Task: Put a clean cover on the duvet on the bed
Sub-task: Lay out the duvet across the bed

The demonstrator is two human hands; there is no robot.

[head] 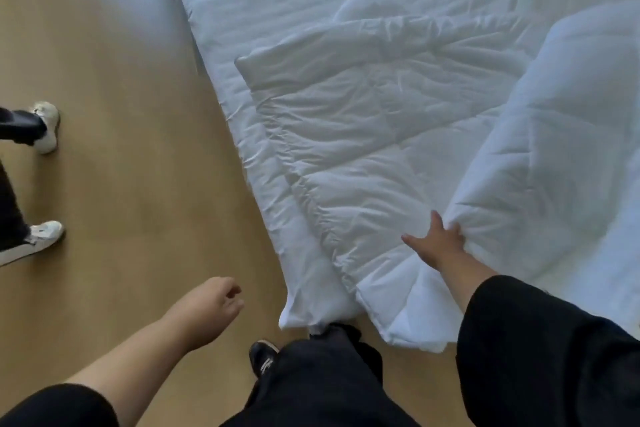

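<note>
You are standing at the corner of the bed [221,55], looking down over it. The white quilted duvet [363,156] is lying across the bed, on top of a flat white sheet layer [277,10] that is showing along the bed's left edge and far end; whether that layer is the clean cover or a bedsheet cannot be told. The duvet's right-hand portion is folded back over itself into a thick roll [568,135], and its near corner is hanging just past the foot of the bed, beside your leg.

Your right hand [438,241] is reaching out to the near end of that fold. The thumb and one finger are showing spread and straight; the other fingers are buried in the bunched fabric, which is puckering around them, so you appear to be gripping the fold's edge. A black sleeve is covering that arm down to the forearm.

Your left hand [214,302] is hanging over the tan floor [121,114], well apart from the bedding, fingers loosely curled and holding nothing.

Your dark trouser leg and one black shoe [263,357] are showing below, close to the bed's corner. A second person's legs, in dark trousers and white shoes [46,126], are standing at the left edge of the view, well away from the bed.
</note>
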